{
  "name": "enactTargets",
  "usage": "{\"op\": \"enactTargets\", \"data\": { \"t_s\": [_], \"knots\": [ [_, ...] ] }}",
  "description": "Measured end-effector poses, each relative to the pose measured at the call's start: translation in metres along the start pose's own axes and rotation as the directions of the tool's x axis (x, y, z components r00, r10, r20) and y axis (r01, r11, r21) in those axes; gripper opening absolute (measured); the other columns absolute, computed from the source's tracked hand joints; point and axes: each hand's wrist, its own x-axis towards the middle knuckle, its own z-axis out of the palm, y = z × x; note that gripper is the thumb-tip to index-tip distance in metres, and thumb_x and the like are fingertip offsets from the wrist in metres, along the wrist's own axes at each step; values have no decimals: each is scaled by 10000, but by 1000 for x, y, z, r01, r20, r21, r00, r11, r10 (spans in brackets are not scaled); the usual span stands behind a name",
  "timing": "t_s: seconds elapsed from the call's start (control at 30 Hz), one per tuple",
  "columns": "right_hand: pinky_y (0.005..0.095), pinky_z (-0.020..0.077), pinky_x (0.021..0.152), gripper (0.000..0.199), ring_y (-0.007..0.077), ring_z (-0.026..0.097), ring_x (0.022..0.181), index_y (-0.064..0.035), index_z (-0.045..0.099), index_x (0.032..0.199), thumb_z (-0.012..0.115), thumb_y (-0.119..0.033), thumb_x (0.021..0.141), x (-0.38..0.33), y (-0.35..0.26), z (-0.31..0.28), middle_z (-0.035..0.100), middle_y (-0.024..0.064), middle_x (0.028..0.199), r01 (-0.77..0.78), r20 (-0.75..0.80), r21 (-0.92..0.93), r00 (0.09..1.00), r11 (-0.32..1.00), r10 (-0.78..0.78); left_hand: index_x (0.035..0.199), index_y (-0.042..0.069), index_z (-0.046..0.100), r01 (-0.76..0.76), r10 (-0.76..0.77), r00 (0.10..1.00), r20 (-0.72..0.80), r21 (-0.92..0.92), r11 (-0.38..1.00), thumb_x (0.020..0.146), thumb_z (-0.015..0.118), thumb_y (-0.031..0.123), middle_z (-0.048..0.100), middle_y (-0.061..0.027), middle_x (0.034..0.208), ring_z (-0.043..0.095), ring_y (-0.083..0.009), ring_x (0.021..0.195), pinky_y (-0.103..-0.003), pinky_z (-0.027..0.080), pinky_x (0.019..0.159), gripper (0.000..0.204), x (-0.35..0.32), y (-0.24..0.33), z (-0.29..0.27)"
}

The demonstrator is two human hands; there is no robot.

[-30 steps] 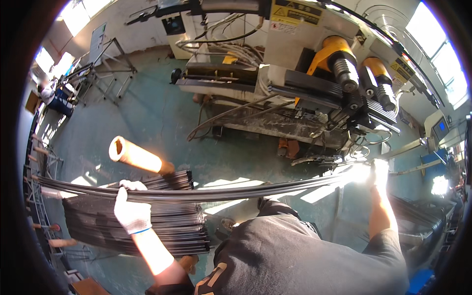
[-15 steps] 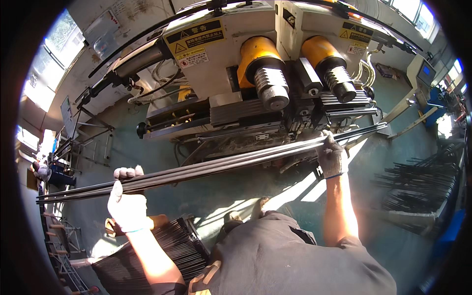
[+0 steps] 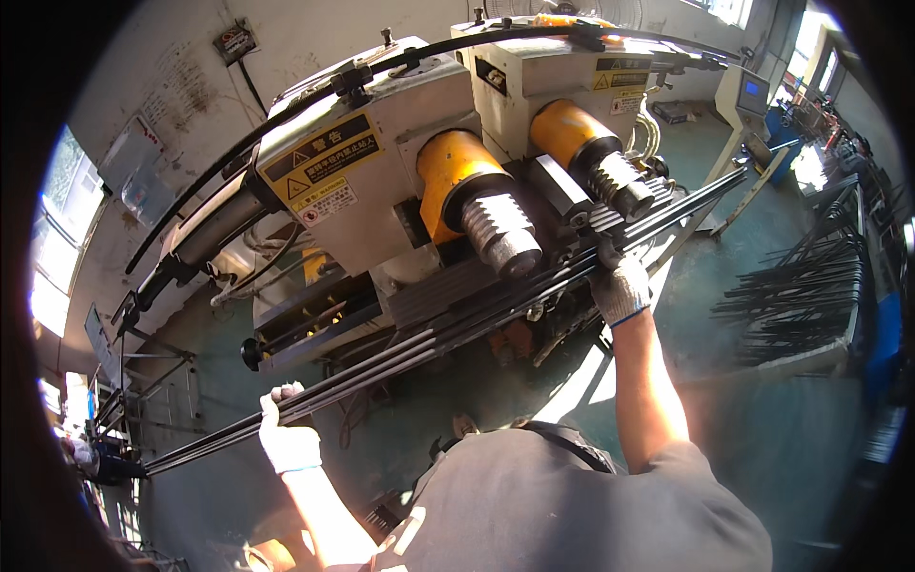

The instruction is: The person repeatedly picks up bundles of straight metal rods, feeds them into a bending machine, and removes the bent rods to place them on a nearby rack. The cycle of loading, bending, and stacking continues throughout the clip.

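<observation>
A bundle of long dark steel rods (image 3: 429, 348) runs slantwise across the view, from low on the person's left up to the right side of the machine. The left hand (image 3: 286, 440), in a white glove, is clenched around the bundle near its lower end; a stretch of rod sticks out past it toward the left rim. The right hand (image 3: 620, 286), also gloved in white, grasps the same bundle far up its length, just below the right-hand threaded roller (image 3: 620, 186). Between the hands the rods lie against the dark grooved bed (image 3: 448, 291) at the front of the machine (image 3: 381, 191), right under the left threaded roller (image 3: 500, 234).

The upper ends of the rods reach past the right roller toward a grey stand with a small screen (image 3: 748, 95). Open green floor (image 3: 762, 419) lies to the right of the right arm; beyond it a rack of dark rods (image 3: 801, 305) takes up the far right. The lower left is crowded by metal frames (image 3: 143, 400).

On the sloped grey housing above the left roller sits a rectangular yellow warning label (image 3: 319, 153) with a white one below it. A smaller yellow label (image 3: 620, 71) is on the right housing, and a small dark plaque (image 3: 236, 40) hangs on the wall behind.
</observation>
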Motion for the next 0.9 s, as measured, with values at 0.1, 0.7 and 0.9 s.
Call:
{"op": "enactTargets", "data": {
  "t_s": [0.1,0.7,0.9],
  "knots": [
    [437,631,937,363,263,751,1051,-89,674,1413,795,-123,1072,25,11,26,784,77,1238,-33,-299,-195,954,980,-27,1069,17,696,26,-27,999,-47,-29,999,1190,587,264,724,-138,1092,699,-327,1148,-533,559,1181,296,16,-10,16],
    [301,625,847,570,179,790,1113,-54,634,1537,738,-290,1028,113,98,-19,802,50,1281,-79,41,-517,992,-852,-117,1325,-1,753,222,-223,941,-255,-32,974,1164,655,309,801,-166,1325,757,-348,1231,-521,590,1177,363,78,-89,63],
    [284,585,957,742,158,712,1280,-78,550,1626,741,-452,1014,87,76,21,712,47,1472,-15,-106,-387,994,-922,29,1258,-13,743,132,-137,984,-114,-47,990,1164,635,359,788,-197,1260,725,-399,1247,-603,538,1216,398,91,-46,31]
  ]
}}
